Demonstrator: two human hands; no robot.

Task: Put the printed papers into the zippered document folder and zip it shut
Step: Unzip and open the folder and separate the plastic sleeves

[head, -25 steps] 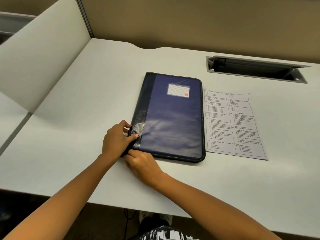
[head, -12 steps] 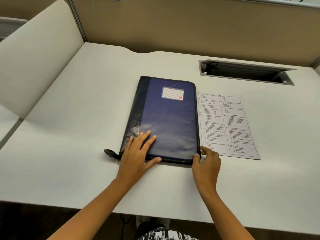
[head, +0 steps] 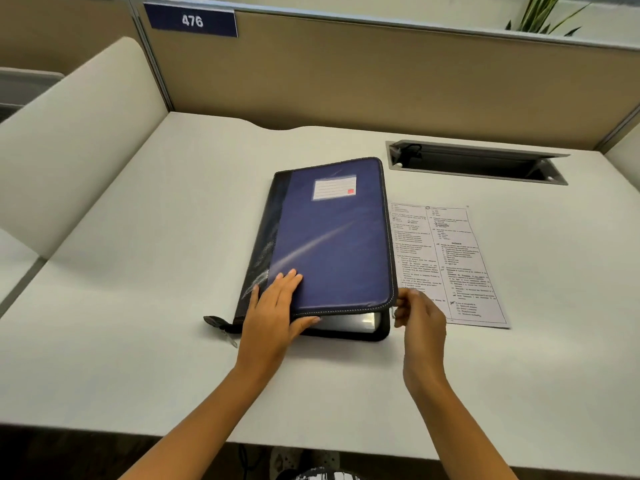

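Observation:
A dark blue zippered document folder [head: 332, 237] lies in the middle of the white desk [head: 138, 306]. Its front cover is lifted a little along the near and right edges, showing a gap with clear sleeves inside. My left hand [head: 277, 306] rests flat on the cover's near left part, thumb curled under the near edge. My right hand [head: 417, 311] pinches the cover's near right corner. The zip pull [head: 221, 325] sticks out at the near left corner. The printed papers [head: 446, 265] lie flat on the desk just right of the folder.
A recessed cable tray with an open lid [head: 474, 162] sits in the desk behind the papers. Beige partition walls [head: 346, 74] close the back and left side. A blue plate marked 476 [head: 191, 20] hangs on the back wall.
Both hands left the folder's near left corner. The left hand laid flat on the cover, the right hand went to the near right corner, and the cover's right edge has risen.

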